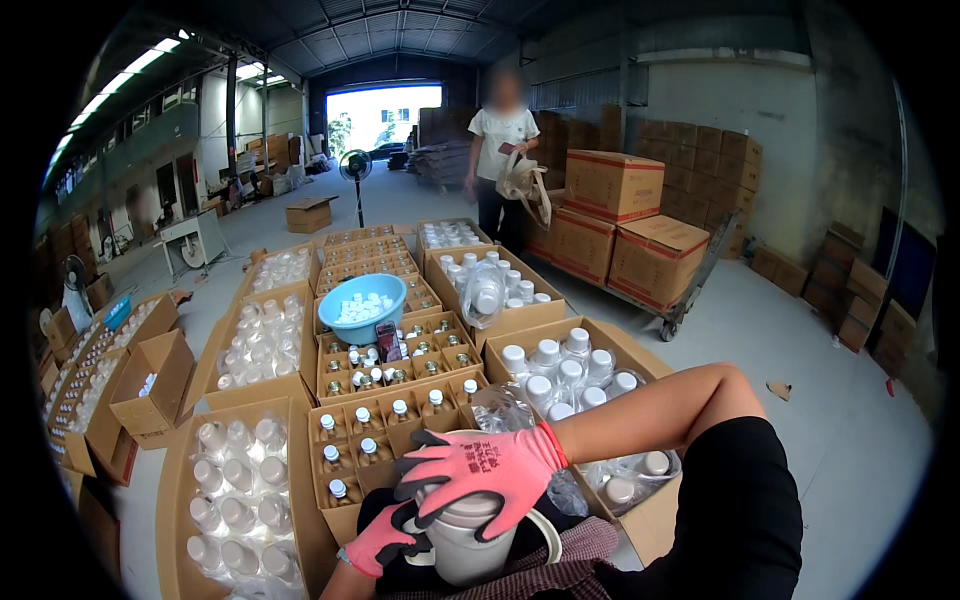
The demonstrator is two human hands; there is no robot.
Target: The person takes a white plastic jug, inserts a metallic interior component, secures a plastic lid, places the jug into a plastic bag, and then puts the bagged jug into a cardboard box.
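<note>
A whitish plastic jug [465, 562] with a looped handle at its right stands in my lap. My right hand [495, 468], in a pink glove with dark grey fingertips, lies over the jug's top with its fingers curled round the upper part. Low on the jug's left side, my left hand [378, 542] in a matching glove grips it. The right hand partly hides the rim, so the inside does not show. Just beyond is a divided carton [345, 415] holding brown bottles with white caps [368, 447].
Cartons of plastic-wrapped, white-topped containers flank me, left [238, 470] and right [570, 375]. A blue basin [335, 318] of white caps and a phone [388, 342] rest on the middle cartons. Farther off are a person [503, 140], a loaded cart [668, 325] and a fan [356, 165].
</note>
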